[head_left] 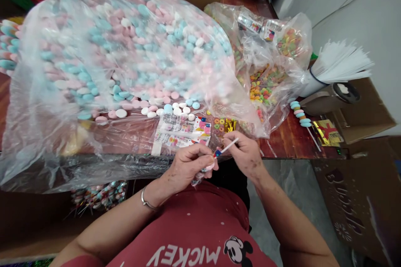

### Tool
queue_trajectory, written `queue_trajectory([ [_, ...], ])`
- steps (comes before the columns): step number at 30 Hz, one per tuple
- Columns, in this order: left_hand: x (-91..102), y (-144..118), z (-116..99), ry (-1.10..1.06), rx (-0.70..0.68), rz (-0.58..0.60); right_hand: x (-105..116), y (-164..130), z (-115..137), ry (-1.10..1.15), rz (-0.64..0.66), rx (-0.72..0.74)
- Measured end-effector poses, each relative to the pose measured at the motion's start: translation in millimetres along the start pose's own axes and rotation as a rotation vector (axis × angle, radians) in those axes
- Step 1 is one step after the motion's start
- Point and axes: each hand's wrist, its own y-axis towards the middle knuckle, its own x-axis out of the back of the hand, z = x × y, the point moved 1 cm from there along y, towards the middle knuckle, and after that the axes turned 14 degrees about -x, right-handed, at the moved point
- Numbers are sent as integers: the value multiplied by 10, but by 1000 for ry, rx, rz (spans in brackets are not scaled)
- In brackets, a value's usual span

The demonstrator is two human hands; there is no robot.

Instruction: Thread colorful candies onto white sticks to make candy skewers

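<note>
My left hand is closed round a candy skewer in a clear wrapper with a colourful printed end, in front of my belly. The skewer's white stick points up and right, passing in front of the fingers of my right hand. Those fingers are curled together beside a bundle of gold twist ties at the table edge. What they pinch, if anything, is hidden. Just beyond my left hand lie printed clear wrappers in a stack. Loose pastel candies lie behind them.
A big clear bag of pink, blue and white candies covers much of the table. Right of it is a bag of small ring candies. White sticks stand in a container near a travel mug. A finished-looking candy skewer lies nearby.
</note>
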Motion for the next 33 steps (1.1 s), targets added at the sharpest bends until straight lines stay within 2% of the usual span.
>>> queue_trajectory([
  [3, -50, 28, 26, -1, 26, -3, -148, -83, 61, 112, 104, -44],
  [8, -19, 59, 74, -29, 39, -135, -235, -134, 83, 220, 225, -44],
  [12, 21, 59, 105, -6, -22, -179, -280, -115, 55, 212, 233, -28],
  [15, 31, 67, 88, 54, -56, -201, -309, -108, 36, -4, 104, 141],
  [19, 20, 112, 36, 189, -72, -220, -309, -130, 22, -483, -188, 555],
  [21, 29, 160, 7, 254, -59, -203, -269, -137, 19, -657, -273, 757],
  [23, 59, 224, -26, 273, 17, -106, -193, -133, 28, -732, -274, 908],
  [27, 146, 337, -118, 280, 291, 256, -15, -132, 100, -760, -125, 1119],
  [30, 172, 375, -181, 249, 426, 467, 57, -161, 179, -733, 5, 1183],
  [33, 156, 388, -219, 213, 513, 584, 76, -194, 235, -648, 66, 1179],
])
